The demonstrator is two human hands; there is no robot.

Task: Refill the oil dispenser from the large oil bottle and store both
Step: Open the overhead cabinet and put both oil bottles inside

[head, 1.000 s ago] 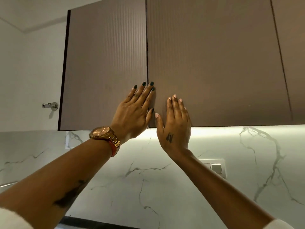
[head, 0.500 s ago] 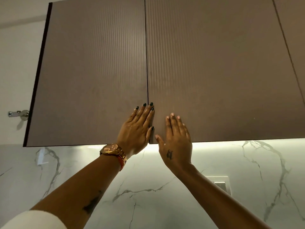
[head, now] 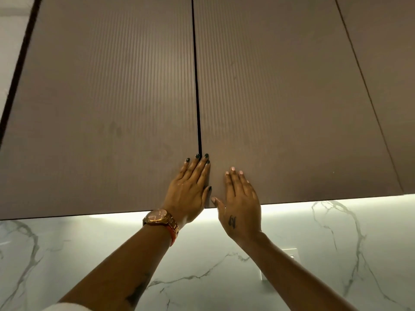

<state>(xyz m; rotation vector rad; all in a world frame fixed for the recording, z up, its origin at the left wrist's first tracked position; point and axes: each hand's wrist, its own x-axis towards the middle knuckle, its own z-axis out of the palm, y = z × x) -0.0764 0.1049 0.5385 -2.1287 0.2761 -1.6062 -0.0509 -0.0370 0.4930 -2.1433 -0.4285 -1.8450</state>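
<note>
Two brown ribbed wall-cabinet doors fill the head view, both closed, with a thin dark gap between them. My left hand [head: 188,189] lies flat with straight fingers on the lower inner corner of the left door [head: 101,108], its fingertips across the gap. My right hand [head: 241,203] presses flat on the lower inner corner of the right door [head: 280,97]. Neither hand holds anything. No oil dispenser or oil bottle shows in this view.
Below the cabinets runs a lit white marble backsplash [head: 89,254] with grey veins. A wall switch plate [head: 289,254] peeks out behind my right forearm. A third cabinet door [head: 388,63] stands at the far right. A white wall [head: 11,30] borders the left.
The view has tilted up and moved closer, so the doors fill more of the frame. Both hands stay flat on the same door corners.
</note>
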